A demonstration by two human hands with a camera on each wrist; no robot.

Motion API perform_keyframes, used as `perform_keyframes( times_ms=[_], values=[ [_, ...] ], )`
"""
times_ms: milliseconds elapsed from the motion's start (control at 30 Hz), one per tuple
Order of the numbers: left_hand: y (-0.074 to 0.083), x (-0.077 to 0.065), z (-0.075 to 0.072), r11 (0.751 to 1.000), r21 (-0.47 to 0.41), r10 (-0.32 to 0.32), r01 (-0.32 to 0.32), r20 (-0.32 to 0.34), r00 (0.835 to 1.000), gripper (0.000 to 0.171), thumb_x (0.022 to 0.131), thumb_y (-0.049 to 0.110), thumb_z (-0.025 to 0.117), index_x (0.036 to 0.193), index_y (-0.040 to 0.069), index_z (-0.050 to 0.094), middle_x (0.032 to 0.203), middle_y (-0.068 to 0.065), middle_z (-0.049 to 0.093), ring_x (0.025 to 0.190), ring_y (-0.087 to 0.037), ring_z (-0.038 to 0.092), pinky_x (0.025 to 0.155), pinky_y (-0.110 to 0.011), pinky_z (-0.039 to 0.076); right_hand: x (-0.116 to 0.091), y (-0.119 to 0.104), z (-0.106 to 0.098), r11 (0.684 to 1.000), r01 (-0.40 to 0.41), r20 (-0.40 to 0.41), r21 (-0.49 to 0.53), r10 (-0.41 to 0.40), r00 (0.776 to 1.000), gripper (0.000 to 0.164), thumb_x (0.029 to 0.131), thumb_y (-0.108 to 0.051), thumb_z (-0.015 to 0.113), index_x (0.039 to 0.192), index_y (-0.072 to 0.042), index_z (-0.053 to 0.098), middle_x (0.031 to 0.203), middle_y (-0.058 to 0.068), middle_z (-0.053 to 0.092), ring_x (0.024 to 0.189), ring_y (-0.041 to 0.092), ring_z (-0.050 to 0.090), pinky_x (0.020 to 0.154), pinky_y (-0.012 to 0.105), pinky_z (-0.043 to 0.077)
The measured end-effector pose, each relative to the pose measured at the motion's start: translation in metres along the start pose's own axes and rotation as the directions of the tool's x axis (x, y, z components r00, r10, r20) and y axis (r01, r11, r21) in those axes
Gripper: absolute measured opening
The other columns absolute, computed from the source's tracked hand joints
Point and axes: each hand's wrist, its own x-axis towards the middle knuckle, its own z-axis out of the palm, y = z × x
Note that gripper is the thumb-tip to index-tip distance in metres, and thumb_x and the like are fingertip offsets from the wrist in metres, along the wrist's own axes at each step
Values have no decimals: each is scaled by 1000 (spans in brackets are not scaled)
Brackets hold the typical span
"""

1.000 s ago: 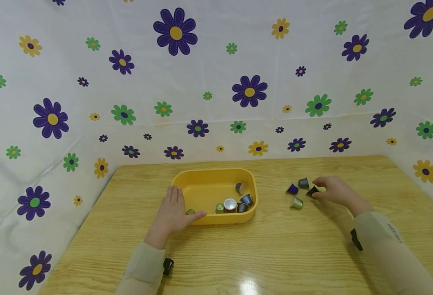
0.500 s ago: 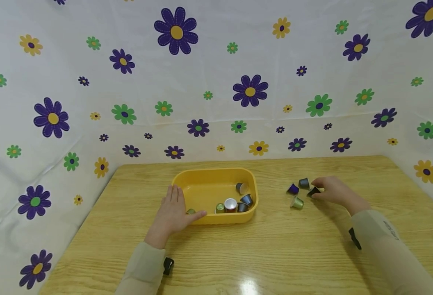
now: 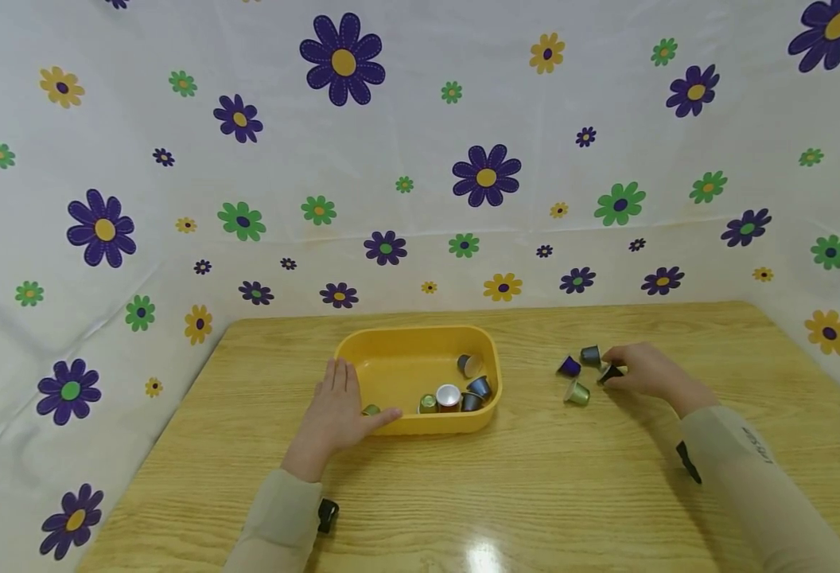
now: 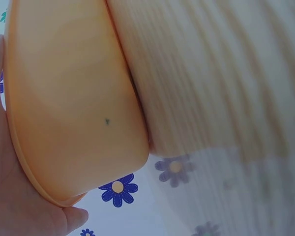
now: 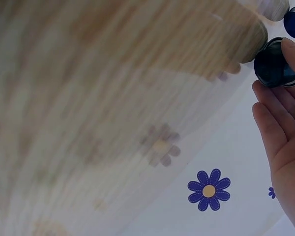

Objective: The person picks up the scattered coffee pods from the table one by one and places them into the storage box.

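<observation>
My left hand (image 3: 330, 418) rests on the left end of a yellow tray (image 3: 420, 329), its fingers straight over the left rim and its thumb along the near rim. Over to the right, my right hand (image 3: 645, 372) pinches a black coffee capsule (image 3: 611, 374) between thumb and fingers, at table level. The right wrist view shows the thumb across this dark capsule (image 5: 269, 64), fingers below it. Close beside it lie a purple capsule (image 3: 569, 367), a grey capsule (image 3: 590, 355) and a pale green capsule (image 3: 577, 393).
Several capsules lie inside the tray, mostly toward its right end, among them a silver-lidded capsule (image 3: 449, 398) and a blue-grey capsule (image 3: 479, 387). A green capsule (image 3: 371, 410) sits by my left thumb. Flower-printed cloth (image 3: 406, 127) hangs behind the wooden table (image 3: 534, 493).
My right fingertips have edged slightly left around the black capsule, which has shifted a little. My left hand and the tray stay in place.
</observation>
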Motion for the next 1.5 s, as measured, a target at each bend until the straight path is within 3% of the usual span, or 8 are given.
perform_keyframes(
  times_ms=[900, 1200, 1500],
  values=[
    [0, 1, 2, 1000, 7, 7, -7, 1, 1000, 112, 72, 77, 32, 135, -14, 13, 141, -30, 5, 130, -39, -2, 103, -49, 11, -3, -1, -1, 1000, -2, 19, 0, 2, 1000, 31, 74, -7, 70, 98, 10, 61, 89, 19, 63, 81, 30, 59, 72, 44, 47],
    [-2, 2, 5, 1000, 14, 14, -14, -5, 1000, 113, 71, 79, 31, 135, -14, 14, 141, -30, 5, 130, -39, -2, 103, -48, 10, -6, 0, -2, 998, -39, -7, 45, 40, 999, 35, 75, -10, 69, 102, 10, 60, 93, 21, 62, 85, 34, 59, 74, 46, 46],
    [-4, 2, 4, 1000, 2, 11, -11, -7, 1000, 114, 71, 79, 31, 135, -14, 13, 141, -30, 5, 130, -40, -3, 103, -49, 9, -6, -15, -18, 999, 7, -59, 43, -5, 998, 34, 76, -5, 67, 104, 12, 58, 98, 25, 60, 87, 36, 57, 74, 46, 46]
  ],
)
